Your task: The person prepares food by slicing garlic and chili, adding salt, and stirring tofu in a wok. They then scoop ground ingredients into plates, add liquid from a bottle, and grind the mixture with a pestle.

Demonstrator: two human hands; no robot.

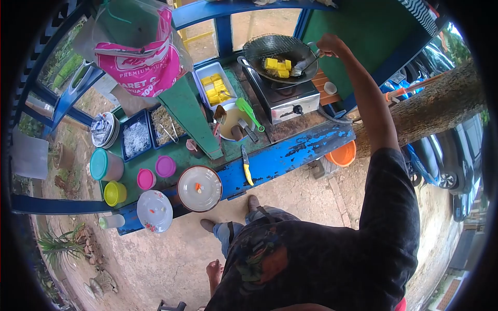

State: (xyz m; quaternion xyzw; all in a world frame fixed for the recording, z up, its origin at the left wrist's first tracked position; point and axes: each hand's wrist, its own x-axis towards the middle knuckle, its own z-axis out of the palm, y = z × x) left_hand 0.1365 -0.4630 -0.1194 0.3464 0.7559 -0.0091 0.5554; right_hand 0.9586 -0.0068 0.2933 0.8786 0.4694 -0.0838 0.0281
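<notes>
My right hand (332,45) is closed around the handle of a metal spatula (306,65), its blade low in the wok (251,65). Yellow tofu pieces (278,67) lie in the wok beside the blade. The wok sits on a single-burner gas stove (290,101), and a wire rack (270,45) hangs over its far rim. Down by my side, away from the counter, my left hand (213,270) has its fingers curled, with nothing visible in it. More yellow tofu (216,89) fills a white tub (199,78) left of the stove.
A basin of pale batter (231,133) holds utensils, including a green one (249,113). A yellow-handled knife (247,168) lies near the blue front edge (290,150). Two plates (199,205) (154,220), lidded tubs (106,166) and blue trays (127,153) stand left; a green post (189,114) rises between.
</notes>
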